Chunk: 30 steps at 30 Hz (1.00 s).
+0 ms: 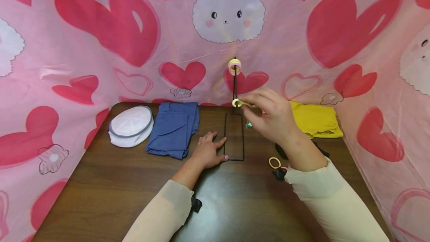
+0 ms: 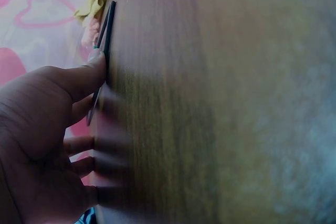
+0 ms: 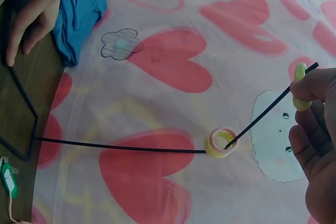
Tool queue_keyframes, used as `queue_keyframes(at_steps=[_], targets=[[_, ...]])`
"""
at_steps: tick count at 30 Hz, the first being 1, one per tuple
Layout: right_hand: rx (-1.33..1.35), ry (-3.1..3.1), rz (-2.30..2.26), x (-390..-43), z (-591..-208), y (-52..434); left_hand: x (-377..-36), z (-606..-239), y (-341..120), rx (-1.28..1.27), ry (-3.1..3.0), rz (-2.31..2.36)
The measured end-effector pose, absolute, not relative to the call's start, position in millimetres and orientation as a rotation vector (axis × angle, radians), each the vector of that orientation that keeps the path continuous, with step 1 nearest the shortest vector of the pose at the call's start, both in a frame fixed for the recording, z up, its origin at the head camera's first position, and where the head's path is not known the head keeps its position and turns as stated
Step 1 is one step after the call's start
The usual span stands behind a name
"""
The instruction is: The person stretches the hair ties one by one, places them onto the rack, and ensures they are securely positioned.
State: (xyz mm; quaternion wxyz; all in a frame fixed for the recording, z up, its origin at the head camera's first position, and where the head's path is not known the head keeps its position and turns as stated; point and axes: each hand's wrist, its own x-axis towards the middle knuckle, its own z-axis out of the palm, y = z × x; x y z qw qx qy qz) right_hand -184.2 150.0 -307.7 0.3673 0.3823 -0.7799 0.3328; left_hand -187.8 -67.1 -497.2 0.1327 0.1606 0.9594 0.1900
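A black wire stand has a rectangular base on the table, an upright and a slanting arm. At its bend hang yellow and pink hair ties. My right hand pinches a yellow hair tie between thumb and finger near the arm's free end; the rod's tip shows past the ring in the right wrist view. My left hand lies on the table with spread fingers, its thumb and index finger touching the left side of the base. The thumb presses the wire in the left wrist view.
Left of the stand are a folded blue cloth and a round white mesh item. A folded yellow cloth lies right. A yellow ring is beneath my right forearm. A small green item sits beside the base. Pink printed fabric hangs behind.
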Motion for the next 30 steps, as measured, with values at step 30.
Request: queue_keyframes(at_steps=[30], targets=[[0.762, -2.006, 0.905, -243, -328, 138, -187, -499, -67, 0.47, 2.779, 0.556]])
